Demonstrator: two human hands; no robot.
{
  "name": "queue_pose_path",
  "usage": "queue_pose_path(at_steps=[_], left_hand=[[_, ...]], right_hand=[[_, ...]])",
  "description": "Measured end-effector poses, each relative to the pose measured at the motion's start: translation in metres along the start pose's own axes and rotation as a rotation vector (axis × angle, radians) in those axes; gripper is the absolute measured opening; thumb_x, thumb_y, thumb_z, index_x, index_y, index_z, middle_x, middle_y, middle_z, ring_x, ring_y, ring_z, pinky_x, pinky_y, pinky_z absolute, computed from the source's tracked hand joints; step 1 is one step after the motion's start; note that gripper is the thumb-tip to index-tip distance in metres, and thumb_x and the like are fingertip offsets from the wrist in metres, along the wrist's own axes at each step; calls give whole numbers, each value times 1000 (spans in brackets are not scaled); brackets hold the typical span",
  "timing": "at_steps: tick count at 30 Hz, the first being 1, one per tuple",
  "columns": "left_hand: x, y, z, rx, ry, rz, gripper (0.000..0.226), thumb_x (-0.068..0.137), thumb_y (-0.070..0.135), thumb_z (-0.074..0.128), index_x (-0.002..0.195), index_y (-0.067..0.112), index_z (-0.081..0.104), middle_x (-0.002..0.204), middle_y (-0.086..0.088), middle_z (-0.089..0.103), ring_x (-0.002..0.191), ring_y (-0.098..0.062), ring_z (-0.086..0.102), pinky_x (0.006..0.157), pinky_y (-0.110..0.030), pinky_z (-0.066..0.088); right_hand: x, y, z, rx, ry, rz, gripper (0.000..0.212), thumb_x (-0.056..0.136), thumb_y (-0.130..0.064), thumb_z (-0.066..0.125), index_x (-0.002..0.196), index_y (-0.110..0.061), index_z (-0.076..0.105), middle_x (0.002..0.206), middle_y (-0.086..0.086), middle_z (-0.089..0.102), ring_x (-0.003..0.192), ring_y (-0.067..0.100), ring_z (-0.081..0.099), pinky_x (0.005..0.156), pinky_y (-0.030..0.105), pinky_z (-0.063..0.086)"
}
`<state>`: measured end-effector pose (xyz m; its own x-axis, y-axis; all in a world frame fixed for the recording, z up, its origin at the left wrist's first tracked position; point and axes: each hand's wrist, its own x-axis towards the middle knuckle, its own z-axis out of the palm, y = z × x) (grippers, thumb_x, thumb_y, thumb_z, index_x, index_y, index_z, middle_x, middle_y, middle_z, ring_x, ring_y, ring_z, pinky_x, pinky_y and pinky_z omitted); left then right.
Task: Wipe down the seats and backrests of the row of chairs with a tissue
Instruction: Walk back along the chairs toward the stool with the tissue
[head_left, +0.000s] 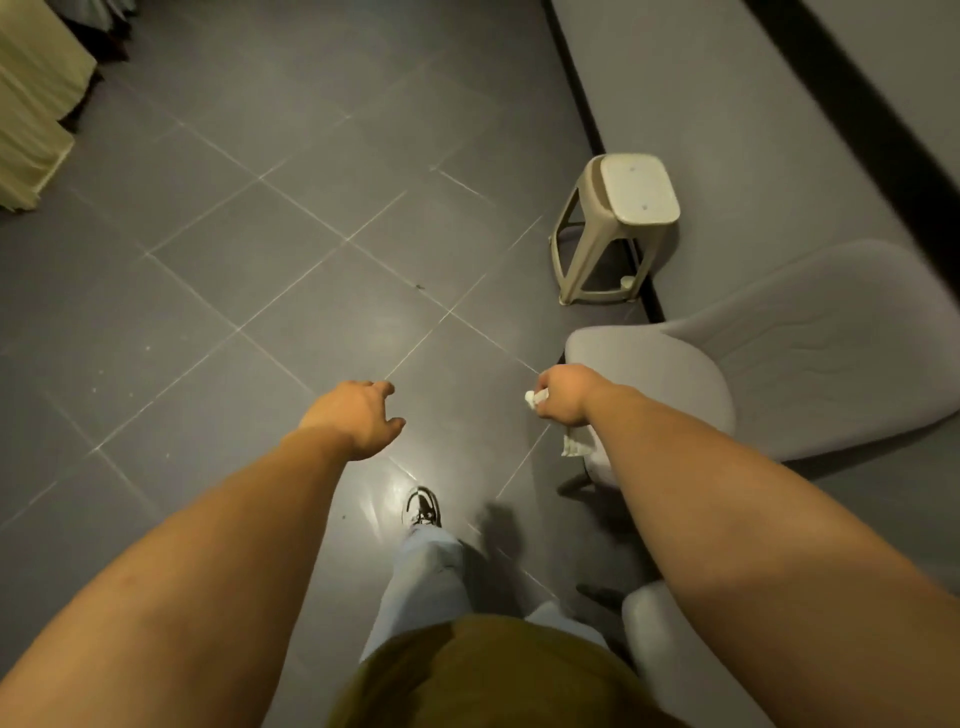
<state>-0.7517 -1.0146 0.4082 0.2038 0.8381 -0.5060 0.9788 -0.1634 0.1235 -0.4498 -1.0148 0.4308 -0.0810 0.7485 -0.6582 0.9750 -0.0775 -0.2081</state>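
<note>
Two hands hang over the floor: right hand (563, 392) grips the crumpled white tissue (574, 441) beside the grey moulded chair (675, 384)'s front edge; left hand (358, 415) loose, empty. Between chairs, seemingly; next, tissue onto that seat.

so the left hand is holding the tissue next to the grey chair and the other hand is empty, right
Not quite: the head view shows the right hand gripping the tissue next to the grey chair. The left hand is the empty one, its fingers relaxed.
</note>
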Motion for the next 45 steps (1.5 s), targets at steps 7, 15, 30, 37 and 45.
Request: queue_pose_path(at_steps=[7,15,30,37,45], left_hand=[[142,-53,-103,74,-27,28,62,93,51,51,145,20,39,138,-8,53,123,-30,49,97,-43,46],[292,-32,-191,131,-25,146,61,93,50,51,145,19,40,138,-8,52,125,-29,46,99,-43,44],[552,31,-362,142,42,174,59,92,50,52,143,20,42,139,-7,52,129,-27,42,102,-41,41],[703,49,-414,262,-40,261,62,90,53,53,143,22,43,138,-7,54,125,-28,48,99,-40,44],[840,160,-470,448,-127,589,61,92,53,51,144,23,40,142,-8,49,126,-30,47,103,-43,42]], right_hand=[[99,-24,-94,111,52,84,30,89,-29,63,117,-19,68,106,9,68,95,29,63,82,35,52],[223,-10,-185,179,36,114,31,89,-27,63,118,-19,68,114,10,68,101,30,61,81,32,49],[434,85,-388,234,-1,119,33,94,-29,58,120,-10,67,119,14,67,106,33,62,90,38,51],[497,115,-445,343,28,246,35,98,-28,55,125,-8,64,123,13,65,111,31,60,91,34,49],[508,160,-476,647,120,579,28,91,-37,64,115,-22,67,113,2,64,97,22,58,79,33,46]])
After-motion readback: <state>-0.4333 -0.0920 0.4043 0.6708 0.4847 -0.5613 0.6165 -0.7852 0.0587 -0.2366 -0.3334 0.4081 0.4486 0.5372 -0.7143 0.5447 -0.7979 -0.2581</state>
